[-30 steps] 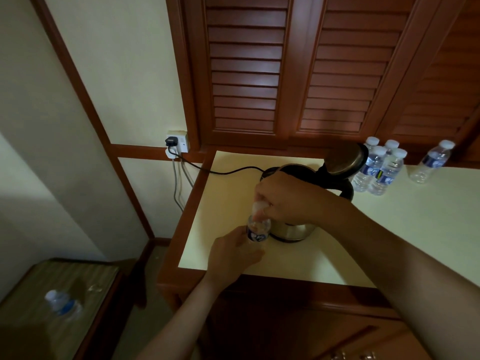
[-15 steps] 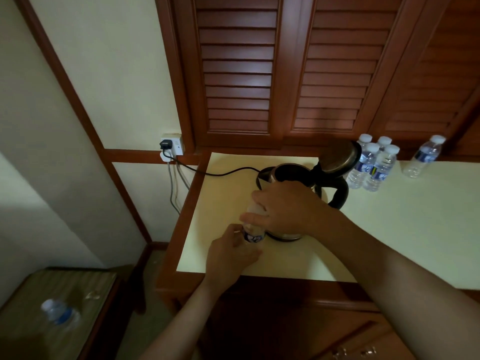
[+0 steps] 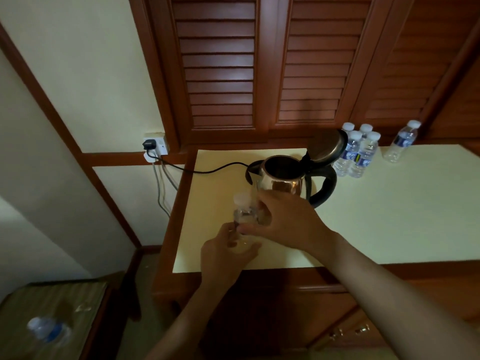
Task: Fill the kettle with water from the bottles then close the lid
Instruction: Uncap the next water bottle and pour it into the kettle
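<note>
A small clear water bottle (image 3: 242, 213) with a white cap (image 3: 242, 199) stands on the cream countertop (image 3: 389, 216), just in front of the kettle. My left hand (image 3: 226, 252) wraps its lower half. My right hand (image 3: 285, 224) grips its upper body from the right, below the cap, which is on and uncovered. The steel kettle (image 3: 284, 179) has a black handle and sits behind the bottle. Its lid (image 3: 328, 146) is tipped open to the right, and the inside looks dark.
Several capped bottles (image 3: 357, 155) stand right of the kettle, with one more bottle (image 3: 401, 145) farther right. A black cord (image 3: 207, 170) runs left to a wall socket (image 3: 155, 146). Louvred wooden doors stand behind. A bottle (image 3: 46, 331) lies on a low table at the lower left.
My right hand has slid off the bottle's top down onto its side, uncovering the cap and the kettle's mouth. The left hand has kept its hold low on the bottle.
</note>
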